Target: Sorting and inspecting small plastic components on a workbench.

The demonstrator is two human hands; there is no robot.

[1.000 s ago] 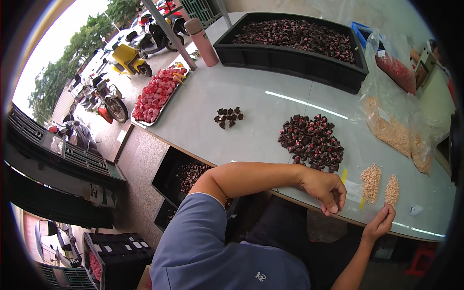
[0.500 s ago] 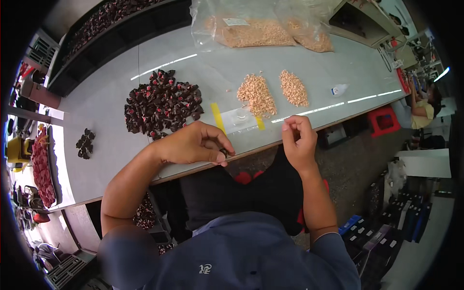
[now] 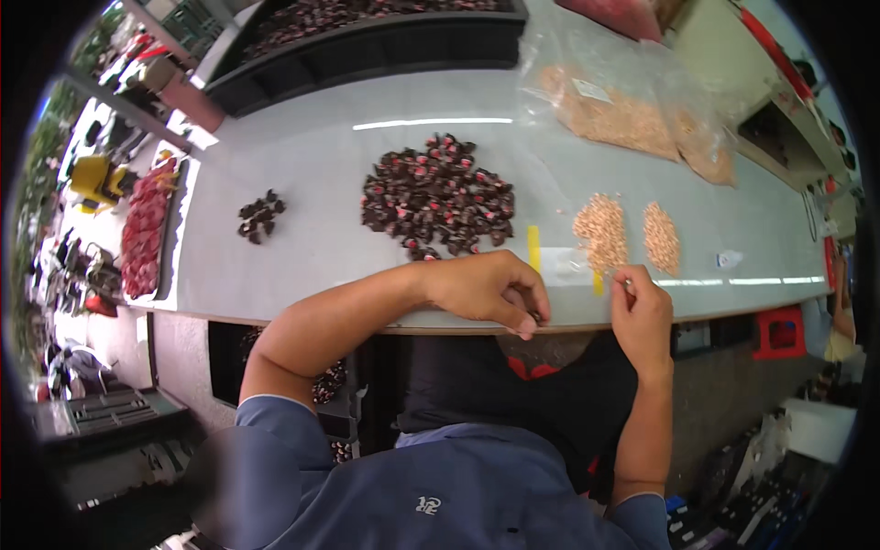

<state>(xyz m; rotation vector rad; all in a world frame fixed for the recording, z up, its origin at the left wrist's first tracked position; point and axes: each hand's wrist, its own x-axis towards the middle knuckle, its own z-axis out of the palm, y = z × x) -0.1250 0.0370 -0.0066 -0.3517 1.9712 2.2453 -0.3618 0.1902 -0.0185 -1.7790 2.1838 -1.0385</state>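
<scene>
My left hand (image 3: pixel 490 289) is at the table's front edge, thumb and fingers curled around a small dark piece (image 3: pixel 535 317) that shows only in part. It looks like those in the heap of dark pieces with red spots (image 3: pixel 435 197) just beyond. Further right, my right hand (image 3: pixel 642 316) is closed in a pinch; what lies between its fingertips is too small to name. Just past those fingertips is a pile of pale tan granules (image 3: pixel 601 236), with a smaller granule pile (image 3: pixel 661 240) to its right. A clear patch with yellow tape strips (image 3: pixel 534 249) lies between the hands.
A small dark cluster (image 3: pixel 262 216) sits at left on the grey table (image 3: pixel 316 174). Behind stand a black tray of dark pieces (image 3: pixel 376 50) and clear bags of granules (image 3: pixel 623 119). A small white item (image 3: pixel 729 260) lies right. A red stool (image 3: pixel 780 334) stands beyond the table edge.
The view has swung, so the table and its piles appear further right. My right hand has come a little closer to my left. Left still grips the dark piece.
</scene>
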